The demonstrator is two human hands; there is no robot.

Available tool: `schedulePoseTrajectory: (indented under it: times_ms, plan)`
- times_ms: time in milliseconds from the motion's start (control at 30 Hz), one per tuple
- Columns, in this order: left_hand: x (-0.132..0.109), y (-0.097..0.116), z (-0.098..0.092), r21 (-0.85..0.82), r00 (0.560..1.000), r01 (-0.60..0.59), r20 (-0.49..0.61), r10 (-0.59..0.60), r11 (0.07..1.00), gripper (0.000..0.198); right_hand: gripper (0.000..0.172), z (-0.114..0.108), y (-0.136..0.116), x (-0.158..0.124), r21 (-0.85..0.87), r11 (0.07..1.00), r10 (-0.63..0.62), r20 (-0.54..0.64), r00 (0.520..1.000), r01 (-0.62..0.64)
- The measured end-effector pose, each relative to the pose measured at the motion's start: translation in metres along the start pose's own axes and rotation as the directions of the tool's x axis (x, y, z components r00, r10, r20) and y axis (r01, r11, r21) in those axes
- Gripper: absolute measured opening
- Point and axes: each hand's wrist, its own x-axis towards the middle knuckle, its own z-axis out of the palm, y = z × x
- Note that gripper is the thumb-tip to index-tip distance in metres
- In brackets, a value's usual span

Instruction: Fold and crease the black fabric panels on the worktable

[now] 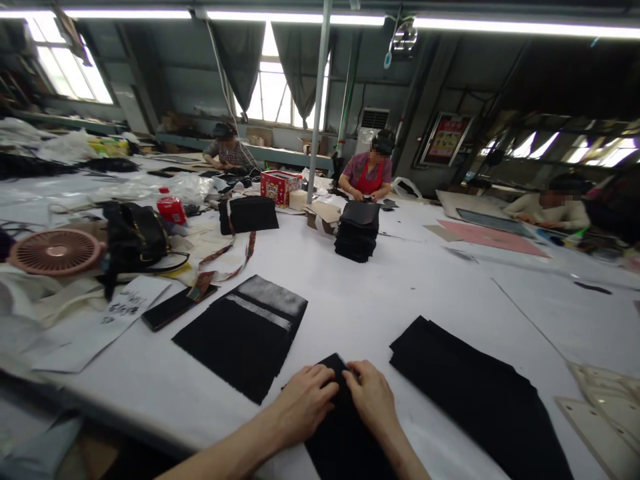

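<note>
- The flat, matte black piece [345, 440] lies at bottom centre, beneath and between both hands.
- Curled fingers of the left hand [307, 403] and right hand [373, 400] touch its upper end; whether they pinch it cannot be told.
- Layered flat black pieces [475, 393] lie at lower right, apart from the hands.

White table [360, 307]; black piece [343, 430]; white-streaked sheet [243, 337]; flat black stack [475, 390]; tall stack [357, 232]

L grip [307, 401] & R grip [371, 400]: bare hands; forearms [237, 445] also bare, narrowing twd wrists [278, 419].
</note>
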Motion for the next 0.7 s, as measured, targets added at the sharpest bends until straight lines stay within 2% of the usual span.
schedulePoseTrajectory:
  times_ms: [67,133,267,333,533,700]
  plan:
    - [0.002,-0.004,-0.003,0.02,0.999,-0.046,0.014,0.046,0.999,0.019,0.026,0.013,0.004,-0.006,-0.153,0.982,-0.133,-0.146,0.98,0.11]
    - [0.004,-0.009,-0.005,0.041,0.997,-0.072,0.02,0.072,0.997,0.016,0.027,0.024,0.012,-0.011,-0.288,0.929,-0.305,-0.236,0.923,0.234]
    - [0.011,-0.013,-0.002,0.074,1.0,-0.022,0.0,0.022,0.997,0.01,0.03,0.037,0.027,-0.015,-0.476,0.793,-0.545,-0.276,0.792,0.38]
    - [0.014,-0.012,0.005,0.078,0.999,0.025,-0.034,-0.022,0.997,0.015,0.033,0.04,0.029,-0.016,-0.546,0.736,-0.599,-0.252,0.76,0.4]
    - [0.018,-0.012,0.021,0.079,0.991,0.085,-0.112,-0.076,0.993,0.052,0.041,0.041,0.026,-0.017,-0.618,0.666,-0.646,-0.2,0.736,0.417]
    - [0.02,-0.019,0.018,0.085,0.989,0.105,-0.114,-0.095,0.991,0.045,0.051,0.042,0.027,-0.017,-0.599,0.674,-0.639,-0.179,0.748,0.432]
